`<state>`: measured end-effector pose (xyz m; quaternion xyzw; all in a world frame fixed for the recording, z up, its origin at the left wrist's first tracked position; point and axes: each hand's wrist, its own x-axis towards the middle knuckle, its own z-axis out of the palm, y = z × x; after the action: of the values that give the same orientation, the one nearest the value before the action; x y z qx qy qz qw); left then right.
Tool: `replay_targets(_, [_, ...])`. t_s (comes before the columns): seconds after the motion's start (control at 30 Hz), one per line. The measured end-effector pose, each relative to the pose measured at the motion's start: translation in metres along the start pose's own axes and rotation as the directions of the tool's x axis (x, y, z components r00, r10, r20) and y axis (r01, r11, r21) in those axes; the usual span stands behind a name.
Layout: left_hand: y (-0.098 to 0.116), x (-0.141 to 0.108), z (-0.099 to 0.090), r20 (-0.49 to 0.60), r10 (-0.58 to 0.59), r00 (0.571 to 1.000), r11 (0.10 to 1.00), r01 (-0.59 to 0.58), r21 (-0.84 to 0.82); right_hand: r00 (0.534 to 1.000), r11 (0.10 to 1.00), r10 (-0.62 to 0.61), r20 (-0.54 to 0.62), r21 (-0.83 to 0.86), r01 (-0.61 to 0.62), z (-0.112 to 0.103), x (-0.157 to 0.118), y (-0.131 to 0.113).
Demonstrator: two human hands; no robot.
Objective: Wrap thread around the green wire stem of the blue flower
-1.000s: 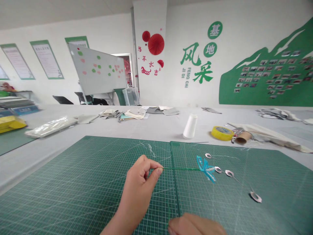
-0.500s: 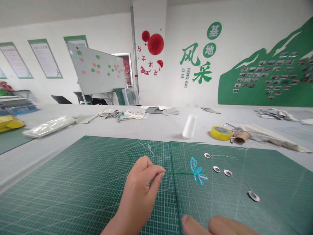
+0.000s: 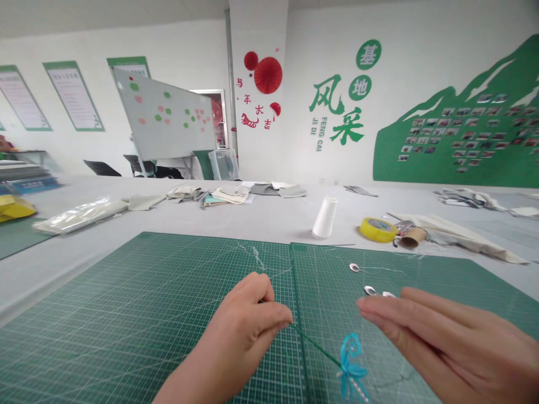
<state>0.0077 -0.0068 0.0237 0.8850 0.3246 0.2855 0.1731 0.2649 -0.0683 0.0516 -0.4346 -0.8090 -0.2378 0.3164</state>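
Note:
My left hand (image 3: 248, 331) is closed in a pinch on the end of a thin green stem (image 3: 318, 344). At the stem's other end is a blue looped ornament (image 3: 352, 365), like a flower or butterfly, slanting down to the right over the cutting mat (image 3: 189, 292). My right hand (image 3: 455, 342) is above the mat at right, thumb and fingertips pressed together. Whatever lies between those tips, if anything, is too small to make out. Just beyond it are small pale rings with dark centres, one ring (image 3: 369, 290) close to the fingertips and another partly covered.
A white thread cone (image 3: 324, 217) stands behind the mats, beside a roll of yellow tape (image 3: 378, 229) and a cardboard tube (image 3: 411, 237). Loose white threads (image 3: 257, 259) lie on the mat. Fabric scraps (image 3: 231, 193) and a clear plastic packet (image 3: 82, 214) lie farther back.
My right hand has risen into view from the bottom edge, fingertips now together, covering some rings. The blue ornament has swung down towards me, and the stem now slants.

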Motion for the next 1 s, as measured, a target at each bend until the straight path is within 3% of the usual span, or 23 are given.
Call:
replay_targets(0.13, [0.002, -0.001, -0.007, 0.074, -0.032, 0.997, 0.988, 0.043, -0.151, 0.973, 0.941, 0.217, 0.08, 0.246, -0.23, 0.001, 0.009, 0.009])
replay_targets(0.23, [0.003, -0.002, -0.011, 0.116, -0.06, 0.991, 0.927, 0.098, -0.361, 0.878, 0.79, 0.396, 0.268, 0.388, -0.475, 0.009, 0.007, 0.019])
replay_targets(0.3, [0.003, -0.002, -0.012, 0.11, -0.071, 0.991, 0.862, 0.116, -0.494, 0.812, 0.677, 0.447, 0.376, 0.452, -0.581, 0.02, 0.003, 0.026])
replay_targets(0.47, [0.004, 0.001, -0.007, 0.092, -0.131, 0.987, 0.68, 0.157, -0.716, 0.746, 0.46, 0.476, 0.465, 0.591, -0.662, 0.053, -0.006, 0.026])
replay_targets(0.57, [0.008, 0.002, 0.0, 0.171, -0.132, 0.976, 0.442, 0.212, -0.871, 0.739, 0.387, 0.458, 0.495, 0.637, -0.666, 0.071, -0.009, 0.013])
replay_targets(0.67, [0.012, 0.002, 0.006, 0.248, -0.139, 0.959, 0.182, 0.271, -0.945, 0.747, 0.378, 0.407, 0.526, 0.647, -0.662, 0.087, -0.014, 0.001])
replay_targets(0.73, [0.013, 0.002, 0.009, 0.27, -0.199, 0.942, 0.086, 0.291, -0.953, 0.755, 0.4, 0.391, 0.527, 0.642, -0.655, 0.095, -0.018, -0.003])
replay_targets(0.83, [0.01, 0.005, 0.014, 0.26, -0.336, 0.905, 0.071, 0.3, -0.951, 0.772, 0.458, 0.389, 0.502, 0.622, -0.635, 0.1, -0.024, -0.002])
replay_targets(0.93, [0.005, 0.009, 0.02, 0.254, -0.419, 0.871, 0.122, 0.332, -0.935, 0.837, 0.633, 0.423, 0.347, 0.547, -0.547, 0.097, -0.025, 0.0])
replay_targets(1.0, [0.004, 0.01, 0.024, 0.258, -0.439, 0.861, 0.133, 0.346, -0.929, 0.87, 0.693, 0.428, 0.244, 0.529, -0.489, 0.095, -0.023, -0.004])
